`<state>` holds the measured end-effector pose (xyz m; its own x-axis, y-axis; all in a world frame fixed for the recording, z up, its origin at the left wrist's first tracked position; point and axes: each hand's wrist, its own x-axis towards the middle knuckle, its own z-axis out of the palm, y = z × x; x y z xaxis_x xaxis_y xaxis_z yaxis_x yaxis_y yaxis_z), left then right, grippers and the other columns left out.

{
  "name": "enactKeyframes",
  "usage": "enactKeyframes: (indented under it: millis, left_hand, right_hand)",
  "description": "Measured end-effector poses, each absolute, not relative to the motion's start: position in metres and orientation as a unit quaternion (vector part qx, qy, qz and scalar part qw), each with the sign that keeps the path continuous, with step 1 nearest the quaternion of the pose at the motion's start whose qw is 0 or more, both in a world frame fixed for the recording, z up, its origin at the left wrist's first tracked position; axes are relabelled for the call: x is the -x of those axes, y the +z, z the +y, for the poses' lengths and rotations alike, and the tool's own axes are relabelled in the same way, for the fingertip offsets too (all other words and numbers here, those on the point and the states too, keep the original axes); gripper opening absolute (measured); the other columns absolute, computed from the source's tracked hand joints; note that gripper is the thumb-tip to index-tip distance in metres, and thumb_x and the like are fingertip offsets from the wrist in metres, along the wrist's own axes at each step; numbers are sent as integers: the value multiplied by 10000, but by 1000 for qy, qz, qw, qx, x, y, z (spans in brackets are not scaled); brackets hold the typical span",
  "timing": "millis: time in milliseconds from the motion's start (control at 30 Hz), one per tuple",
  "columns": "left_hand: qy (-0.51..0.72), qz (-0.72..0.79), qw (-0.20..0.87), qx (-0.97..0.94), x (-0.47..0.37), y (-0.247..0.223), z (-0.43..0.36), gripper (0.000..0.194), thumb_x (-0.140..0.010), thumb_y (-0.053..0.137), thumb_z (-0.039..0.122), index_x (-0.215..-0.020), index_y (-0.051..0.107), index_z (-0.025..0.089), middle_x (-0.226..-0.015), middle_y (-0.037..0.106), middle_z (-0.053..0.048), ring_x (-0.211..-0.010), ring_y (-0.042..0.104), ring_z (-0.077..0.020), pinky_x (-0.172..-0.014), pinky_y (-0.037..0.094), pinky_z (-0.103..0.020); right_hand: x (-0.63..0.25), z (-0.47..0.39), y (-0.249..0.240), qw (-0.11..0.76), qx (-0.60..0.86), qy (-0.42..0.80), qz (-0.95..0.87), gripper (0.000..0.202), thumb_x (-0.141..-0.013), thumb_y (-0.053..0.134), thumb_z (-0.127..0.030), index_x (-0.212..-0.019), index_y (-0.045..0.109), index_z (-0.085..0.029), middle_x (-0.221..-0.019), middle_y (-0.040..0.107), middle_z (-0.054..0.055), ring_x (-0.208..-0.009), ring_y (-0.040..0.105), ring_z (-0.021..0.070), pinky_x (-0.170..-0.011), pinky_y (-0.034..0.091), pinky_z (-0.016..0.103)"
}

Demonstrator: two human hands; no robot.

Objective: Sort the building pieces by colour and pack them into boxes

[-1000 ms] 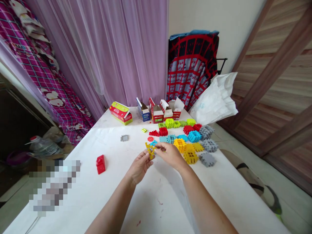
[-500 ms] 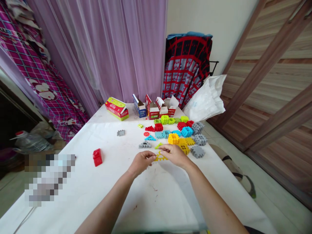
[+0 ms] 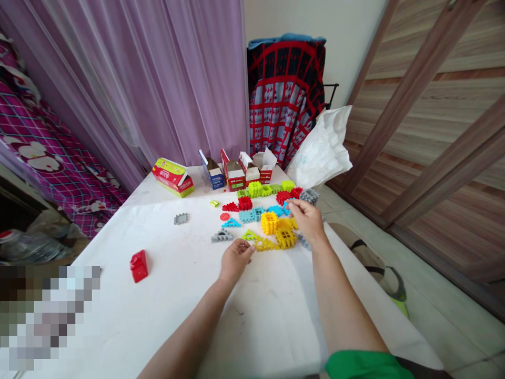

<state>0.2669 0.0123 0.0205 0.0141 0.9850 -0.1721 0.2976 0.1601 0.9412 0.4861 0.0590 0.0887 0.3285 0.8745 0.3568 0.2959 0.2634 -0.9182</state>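
My left hand (image 3: pixel 237 259) is at the left end of a flat yellow toothed piece (image 3: pixel 266 243) on the table, its thumb and fingers close together; what lies between them is too small to tell. My right hand (image 3: pixel 305 217) reaches over the right side of the block group, with its fingertips at a blue block (image 3: pixel 289 206). Whether it grips the block is unclear. Yellow blocks (image 3: pixel 270 223) sit between my hands. A light green piece (image 3: pixel 249 235), a grey toothed piece (image 3: pixel 222 236) and a blue triangular piece (image 3: pixel 231 223) lie beyond my left hand.
Red blocks (image 3: pixel 245 203) and green blocks (image 3: pixel 255 189) sit farther back. Open boxes (image 3: pixel 235 179) line the far edge, beside a white bag (image 3: pixel 321 150). A red object (image 3: pixel 139 266) and a grey square piece (image 3: pixel 181 218) lie on the left of the white table (image 3: pixel 165 295).
My right hand has left the yellow toothed piece and moved right and away from me to the blue blocks. The yellow piece now lies by the yellow blocks. The view has shifted.
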Motion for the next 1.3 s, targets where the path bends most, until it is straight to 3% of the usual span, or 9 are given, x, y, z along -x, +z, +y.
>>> enactKeyframes:
  millis: [267, 633, 700, 800, 900, 1133, 1300]
  left_hand:
    - [348, 620, 369, -599, -284, 17, 20, 209, -774, 603, 431, -745, 586, 224, -665, 665, 17, -641, 622, -136, -564, 406, -221]
    - [247, 623, 248, -699, -288, 24, 16, 186, -846, 550, 403, -792, 602, 233, -680, 655, 27, -632, 602, -131, -600, 377, -233]
    - [224, 619, 234, -716, -288, 27, 15, 171, -848, 558, 394, -884, 619, 238, -754, 665, 13, -681, 615, -141, -631, 400, -239]
    - [196, 600, 200, -750, -289, 31, 12, 281, -840, 584, 402, -1085, 604, 266, -1027, 654, -31, -850, 636, -167, -714, 444, -255]
    - [158, 585, 178, -776, -291, 35, 10, 299, -861, 560, 401, -1139, 588, 294, -1195, 593, -52, -974, 622, -200, -757, 463, -275]
    - [103, 583, 170, -788, -294, 40, 11, 199, -896, 500, 355, -1047, 603, 277, -1064, 652, -46, -957, 630, -201, -769, 470, -277]
    - [135, 571, 131, -799, -290, 39, 3, 250, -885, 524, 355, -1109, 583, 260, -1089, 650, -30, -904, 649, -168, -754, 496, -263]
  right_hand:
    - [-491, 48, 74, 634, 570, 232, -468, 351, -752, 583, -458, -906, 713, -170, -759, 723, 51, -598, 614, 159, -605, 531, 306]
    - [-492, 47, 68, 634, 574, 254, -452, 365, -732, 581, -466, -888, 710, -162, -747, 723, 60, -627, 642, 181, -608, 539, 313]
    - [-492, 48, 67, 631, 578, 252, -453, 371, -733, 578, -469, -891, 709, -160, -742, 722, 57, -601, 630, 172, -602, 534, 311]
    - [-492, 48, 65, 626, 583, 248, -455, 373, -736, 568, -470, -892, 710, -163, -756, 724, 57, -621, 636, 176, -601, 530, 307]
    - [-491, 48, 64, 622, 585, 244, -460, 375, -738, 563, -465, -899, 711, -161, -773, 725, 60, -627, 637, 176, -599, 526, 303]
    - [-491, 48, 59, 617, 587, 234, -470, 390, -743, 574, -460, -917, 716, -141, -748, 722, 65, -562, 602, 159, -590, 516, 302]
    - [-492, 50, 54, 622, 582, 225, -474, 377, -735, 593, -469, -895, 728, -155, -720, 719, 54, -546, 595, 156, -553, 510, 291]
